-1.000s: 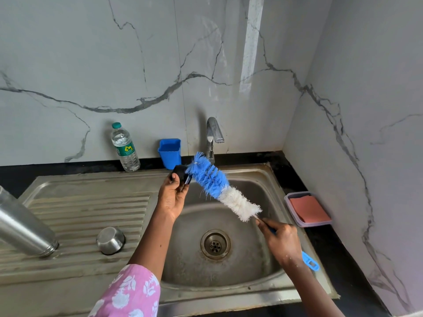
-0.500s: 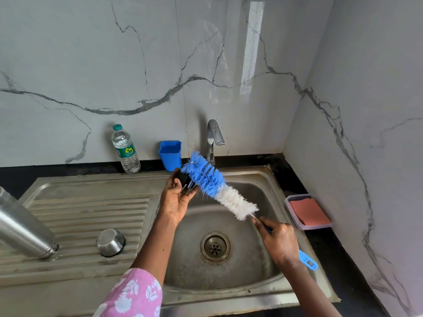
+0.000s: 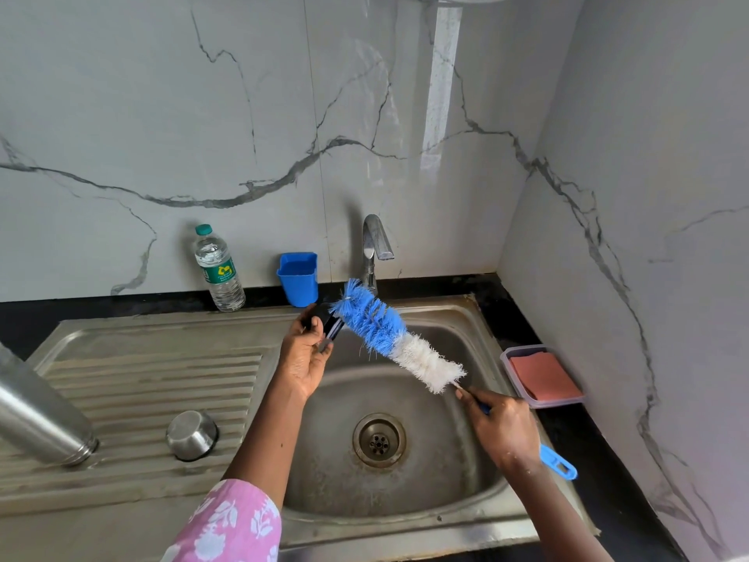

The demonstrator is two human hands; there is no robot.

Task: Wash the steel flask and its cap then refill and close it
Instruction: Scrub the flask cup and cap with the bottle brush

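Stainless steel takes up the near view: a one-bowl kitchen sink [image 3: 405, 535] with a ribbed drainboard [image 3: 162, 379] on its left, set into a black counter [image 3: 600, 472]. Nearest the camera, a pink sleeve with white flowers [image 3: 231, 525] covers the left forearm.

The right hand [image 3: 504, 429] hovers over the bowl's right side, its fingers curled round the blue plastic handle [image 3: 559, 464] of a long bottle brush with blue and white bristles [image 3: 389, 334]. The handle's looped end sticks out behind the wrist. Below it sits the round drain [image 3: 379, 440].

On the drainboard, the steel flask [image 3: 36, 415] rests one end on the ribs, and its body slants up and out past the left edge. Near it, a small round steel cup [image 3: 191, 435] lies mouth down.

Farther in, the left hand [image 3: 304, 358] is raised over the bowl's back left corner, palm toward the camera. Its fingers and thumb pinch the flask's dark cap [image 3: 324, 320], and the brush's blue tip meets that cap.

On the counter to the right, a clear plastic tray [image 3: 506, 356] holds a salmon-pink pad [image 3: 543, 377]. At the back stand a steel tap [image 3: 373, 245], a blue plastic cup [image 3: 298, 277] and a clear water bottle with a green cap [image 3: 219, 269], all against a grey-veined white marble wall [image 3: 283, 115].
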